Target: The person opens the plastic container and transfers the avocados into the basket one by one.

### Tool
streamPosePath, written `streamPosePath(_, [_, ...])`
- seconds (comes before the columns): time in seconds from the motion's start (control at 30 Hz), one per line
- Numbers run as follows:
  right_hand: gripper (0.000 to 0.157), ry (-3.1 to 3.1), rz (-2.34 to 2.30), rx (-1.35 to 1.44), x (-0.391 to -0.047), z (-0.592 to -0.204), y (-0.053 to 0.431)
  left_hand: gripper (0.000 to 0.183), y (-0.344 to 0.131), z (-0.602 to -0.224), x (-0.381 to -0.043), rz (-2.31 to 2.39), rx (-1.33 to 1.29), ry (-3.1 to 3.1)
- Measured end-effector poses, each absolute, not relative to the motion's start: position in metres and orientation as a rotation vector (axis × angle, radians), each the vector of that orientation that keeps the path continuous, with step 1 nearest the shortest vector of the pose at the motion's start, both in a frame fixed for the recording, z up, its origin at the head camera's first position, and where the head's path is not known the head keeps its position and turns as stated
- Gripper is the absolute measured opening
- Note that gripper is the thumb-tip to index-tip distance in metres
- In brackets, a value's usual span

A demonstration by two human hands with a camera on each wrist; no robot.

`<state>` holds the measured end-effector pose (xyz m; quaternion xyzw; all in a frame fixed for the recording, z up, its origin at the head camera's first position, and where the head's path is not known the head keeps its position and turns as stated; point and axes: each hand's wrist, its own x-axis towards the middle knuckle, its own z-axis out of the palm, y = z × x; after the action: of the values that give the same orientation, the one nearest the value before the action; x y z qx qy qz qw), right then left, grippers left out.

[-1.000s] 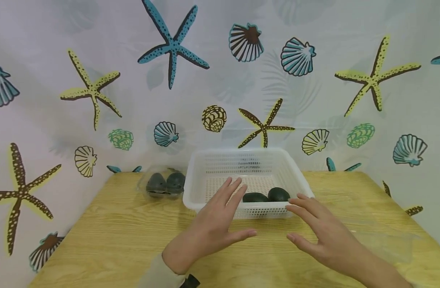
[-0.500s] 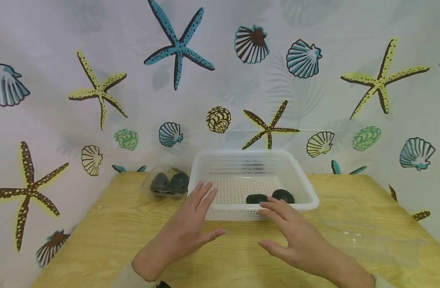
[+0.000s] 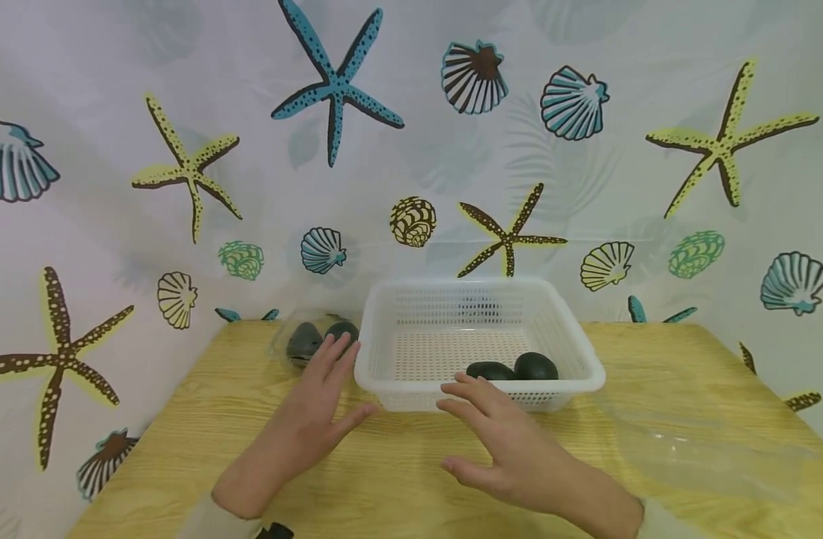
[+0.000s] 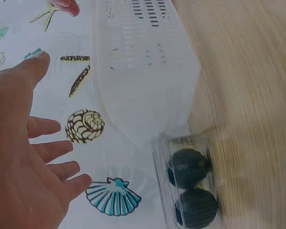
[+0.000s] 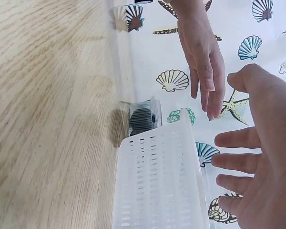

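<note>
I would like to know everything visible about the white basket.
The white basket looks plastic: rectangular, open-topped, with a smooth rim, slotted walls and a perforated floor. It stands upright on the wood-grain table. Two dark green oval items lie inside, towards its front right. Neither the left hand nor the right hand grips it.

1. I have room between the left hand and the right hand.
2. The walls of the white basket block me low; from above I can enter.
3. The clear pack crowds its left.
</note>
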<state>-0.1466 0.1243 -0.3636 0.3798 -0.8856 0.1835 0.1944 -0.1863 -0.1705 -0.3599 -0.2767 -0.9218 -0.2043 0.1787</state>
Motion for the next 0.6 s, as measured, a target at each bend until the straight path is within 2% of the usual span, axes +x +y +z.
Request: streamPosePath(0.6, [0.047, -2.419, 0.517, 1.337, -0.158, -0.371, 0.063, 0.075, -0.211, -0.371, -0.212, -0.634, -0.571, -2.732])
